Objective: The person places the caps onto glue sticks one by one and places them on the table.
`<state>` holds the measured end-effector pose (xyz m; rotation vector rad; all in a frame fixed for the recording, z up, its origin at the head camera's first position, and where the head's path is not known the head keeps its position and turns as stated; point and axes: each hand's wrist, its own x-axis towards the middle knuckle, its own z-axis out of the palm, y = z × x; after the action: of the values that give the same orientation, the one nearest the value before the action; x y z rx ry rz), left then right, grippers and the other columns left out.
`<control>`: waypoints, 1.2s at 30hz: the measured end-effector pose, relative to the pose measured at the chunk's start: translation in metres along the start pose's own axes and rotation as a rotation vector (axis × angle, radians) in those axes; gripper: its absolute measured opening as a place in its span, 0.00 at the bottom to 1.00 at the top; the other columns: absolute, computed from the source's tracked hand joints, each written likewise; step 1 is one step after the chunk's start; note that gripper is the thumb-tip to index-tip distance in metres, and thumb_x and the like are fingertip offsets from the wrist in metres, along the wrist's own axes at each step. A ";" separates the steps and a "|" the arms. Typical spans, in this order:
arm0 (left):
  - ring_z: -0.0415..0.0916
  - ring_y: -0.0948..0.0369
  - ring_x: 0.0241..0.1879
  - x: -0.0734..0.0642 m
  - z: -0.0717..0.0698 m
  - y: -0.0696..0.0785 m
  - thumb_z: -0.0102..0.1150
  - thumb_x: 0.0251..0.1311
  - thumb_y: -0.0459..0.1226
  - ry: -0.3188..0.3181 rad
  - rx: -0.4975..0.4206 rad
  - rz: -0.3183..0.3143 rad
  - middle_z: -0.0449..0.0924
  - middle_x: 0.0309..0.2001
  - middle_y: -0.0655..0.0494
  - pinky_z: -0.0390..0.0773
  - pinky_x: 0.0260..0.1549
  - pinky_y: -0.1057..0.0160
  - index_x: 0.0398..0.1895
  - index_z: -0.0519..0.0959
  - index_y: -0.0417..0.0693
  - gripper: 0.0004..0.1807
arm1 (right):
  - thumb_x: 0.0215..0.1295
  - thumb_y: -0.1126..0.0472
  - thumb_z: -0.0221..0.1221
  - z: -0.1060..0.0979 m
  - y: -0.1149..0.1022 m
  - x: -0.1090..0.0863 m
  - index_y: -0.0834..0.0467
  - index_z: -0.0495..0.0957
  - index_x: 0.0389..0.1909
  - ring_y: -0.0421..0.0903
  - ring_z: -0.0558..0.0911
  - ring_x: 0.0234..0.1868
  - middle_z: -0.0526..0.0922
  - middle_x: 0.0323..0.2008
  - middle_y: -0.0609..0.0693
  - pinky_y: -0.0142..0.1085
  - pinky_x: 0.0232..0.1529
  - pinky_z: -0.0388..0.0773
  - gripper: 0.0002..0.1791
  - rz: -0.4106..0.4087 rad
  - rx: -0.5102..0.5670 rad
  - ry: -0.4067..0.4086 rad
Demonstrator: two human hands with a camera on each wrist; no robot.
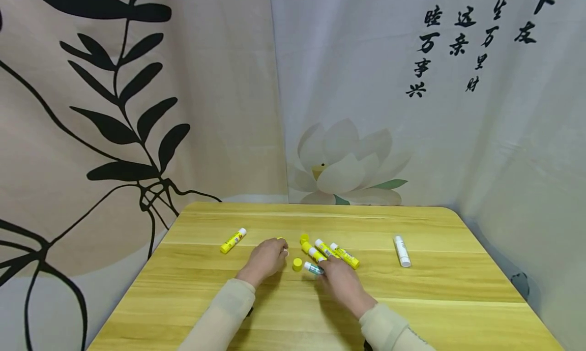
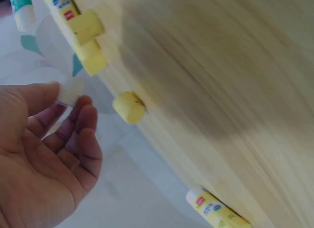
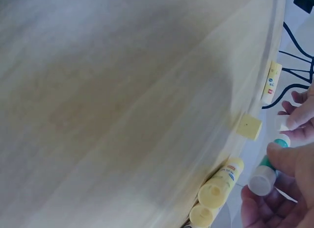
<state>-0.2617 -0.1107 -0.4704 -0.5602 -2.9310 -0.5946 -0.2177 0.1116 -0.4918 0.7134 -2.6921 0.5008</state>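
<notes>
A small white cap [image 2: 71,90] is pinched between the thumb and fingertips of my left hand [image 1: 267,259]. My right hand [image 1: 343,285] grips a white and teal glue stick [image 1: 313,268], its white end turned toward the left hand. In the right wrist view the glue stick [image 3: 268,171] lies between thumb and fingers, its tip close to the cap. A loose yellow cap [image 1: 297,264] stands on the table between the hands. Just beyond the right hand are several yellow glue sticks [image 1: 345,255], lying side by side and partly hidden by it.
One yellow glue stick [image 1: 233,240] with a white end lies on the wooden table [image 1: 183,300] to the left. Far to the right is a white glue stick [image 1: 402,251]. Another yellow cap [image 1: 304,237] sits behind the group. A printed curtain [image 1: 229,86] hangs behind the table.
</notes>
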 end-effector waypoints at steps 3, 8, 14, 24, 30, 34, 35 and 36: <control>0.77 0.59 0.37 0.001 -0.001 0.006 0.57 0.70 0.36 -0.017 -0.108 0.029 0.81 0.38 0.54 0.79 0.39 0.56 0.47 0.81 0.41 0.09 | 0.55 0.63 0.72 -0.001 0.001 0.001 0.60 0.84 0.35 0.45 0.79 0.30 0.80 0.30 0.49 0.41 0.31 0.79 0.09 0.017 0.008 0.006; 0.76 0.62 0.38 0.002 -0.005 0.013 0.53 0.73 0.37 -0.073 -0.315 0.053 0.81 0.40 0.56 0.78 0.39 0.59 0.51 0.79 0.40 0.11 | 0.55 0.63 0.72 -0.003 0.002 0.003 0.59 0.83 0.36 0.44 0.78 0.30 0.78 0.30 0.48 0.39 0.30 0.79 0.10 0.036 0.018 0.044; 0.74 0.63 0.37 0.002 -0.010 0.019 0.52 0.74 0.37 -0.085 -0.408 0.069 0.80 0.39 0.59 0.77 0.39 0.60 0.50 0.79 0.44 0.10 | 0.54 0.63 0.73 -0.005 0.003 0.005 0.58 0.83 0.35 0.45 0.77 0.30 0.78 0.31 0.47 0.39 0.30 0.79 0.10 0.032 0.010 0.118; 0.72 0.64 0.33 0.003 -0.009 0.025 0.53 0.74 0.38 -0.113 -0.451 0.119 0.79 0.36 0.61 0.76 0.35 0.64 0.49 0.80 0.45 0.09 | 0.58 0.61 0.71 -0.007 0.001 0.006 0.57 0.84 0.39 0.43 0.77 0.31 0.79 0.33 0.45 0.38 0.32 0.78 0.10 0.013 0.029 0.160; 0.71 0.65 0.29 0.004 -0.014 0.031 0.53 0.74 0.37 -0.126 -0.441 0.161 0.78 0.34 0.62 0.76 0.31 0.65 0.49 0.80 0.44 0.10 | 0.62 0.62 0.67 -0.010 -0.001 0.006 0.59 0.82 0.38 0.40 0.75 0.30 0.78 0.32 0.45 0.35 0.30 0.75 0.07 0.012 0.091 0.108; 0.71 0.65 0.30 0.005 -0.018 0.035 0.53 0.73 0.36 -0.142 -0.432 0.185 0.79 0.35 0.61 0.76 0.32 0.65 0.50 0.80 0.41 0.11 | 0.64 0.63 0.66 -0.013 -0.003 0.006 0.60 0.81 0.36 0.38 0.72 0.27 0.76 0.30 0.45 0.33 0.27 0.72 0.04 0.038 0.138 0.075; 0.71 0.65 0.30 0.005 -0.018 0.036 0.53 0.73 0.36 -0.145 -0.426 0.191 0.79 0.35 0.60 0.76 0.32 0.65 0.50 0.80 0.40 0.11 | 0.64 0.63 0.66 -0.014 -0.004 0.005 0.59 0.81 0.36 0.38 0.71 0.27 0.76 0.30 0.45 0.32 0.26 0.71 0.04 0.046 0.146 0.071; 0.71 0.65 0.30 0.006 -0.018 0.036 0.53 0.73 0.36 -0.151 -0.422 0.192 0.79 0.35 0.59 0.76 0.32 0.65 0.51 0.80 0.40 0.11 | 0.64 0.62 0.66 -0.015 -0.004 0.005 0.59 0.81 0.35 0.38 0.71 0.26 0.76 0.29 0.45 0.32 0.26 0.70 0.04 0.055 0.152 0.066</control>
<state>-0.2532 -0.0851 -0.4397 -0.9536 -2.8417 -1.2026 -0.2172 0.1125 -0.4755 0.6515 -2.6390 0.7366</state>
